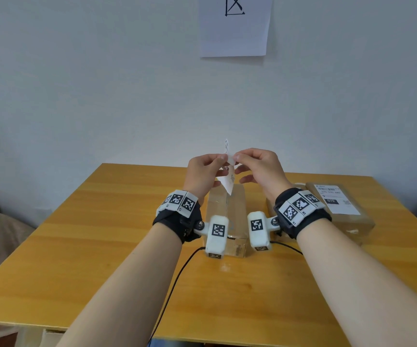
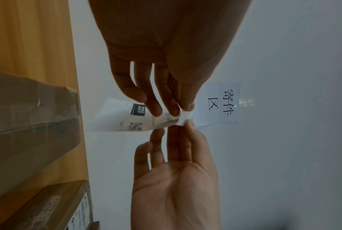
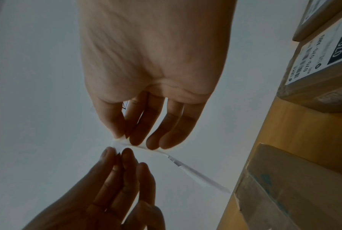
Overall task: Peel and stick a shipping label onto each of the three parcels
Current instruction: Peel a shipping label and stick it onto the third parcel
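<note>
My left hand (image 1: 223,159) and right hand (image 1: 237,157) are raised over the table, and each pinches the same end of a white shipping label (image 1: 228,182). The label hangs down between them above a plain brown parcel (image 1: 227,211) at the table's centre. In the left wrist view the label (image 2: 117,116) shows a black "220" block and a QR code, with its corner held between left hand (image 2: 181,111) and right hand (image 2: 186,124). The right wrist view shows the label (image 3: 186,168) edge-on.
A flat parcel (image 1: 340,209) bearing a "070" label lies at the right of the wooden table (image 1: 102,234). Another parcel (image 1: 271,209) sits mostly behind my right wrist. A black cable (image 1: 177,276) runs toward the front edge. A paper sign (image 1: 235,26) hangs on the wall.
</note>
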`<state>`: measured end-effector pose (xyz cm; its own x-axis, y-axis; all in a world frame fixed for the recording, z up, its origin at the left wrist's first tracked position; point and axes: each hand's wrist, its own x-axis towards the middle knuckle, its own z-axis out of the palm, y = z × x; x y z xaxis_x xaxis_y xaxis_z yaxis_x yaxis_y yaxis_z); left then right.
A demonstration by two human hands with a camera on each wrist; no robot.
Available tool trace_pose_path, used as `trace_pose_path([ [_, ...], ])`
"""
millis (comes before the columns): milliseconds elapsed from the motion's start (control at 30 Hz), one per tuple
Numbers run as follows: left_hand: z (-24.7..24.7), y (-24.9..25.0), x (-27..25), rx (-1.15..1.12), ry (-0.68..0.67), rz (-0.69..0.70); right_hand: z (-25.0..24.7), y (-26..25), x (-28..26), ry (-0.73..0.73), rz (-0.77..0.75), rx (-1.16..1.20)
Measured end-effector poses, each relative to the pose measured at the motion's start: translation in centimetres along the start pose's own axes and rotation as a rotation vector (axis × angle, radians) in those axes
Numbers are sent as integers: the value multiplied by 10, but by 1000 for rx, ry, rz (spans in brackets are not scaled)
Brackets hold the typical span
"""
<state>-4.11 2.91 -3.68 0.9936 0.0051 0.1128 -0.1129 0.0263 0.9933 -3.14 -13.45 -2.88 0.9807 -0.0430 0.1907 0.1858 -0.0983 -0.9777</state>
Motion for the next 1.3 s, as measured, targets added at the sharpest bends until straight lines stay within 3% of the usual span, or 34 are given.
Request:
trace_pose_path([
  [1300, 3, -8, 2, -35, -16, -75, -16, 13, 2, 105, 120, 86],
])
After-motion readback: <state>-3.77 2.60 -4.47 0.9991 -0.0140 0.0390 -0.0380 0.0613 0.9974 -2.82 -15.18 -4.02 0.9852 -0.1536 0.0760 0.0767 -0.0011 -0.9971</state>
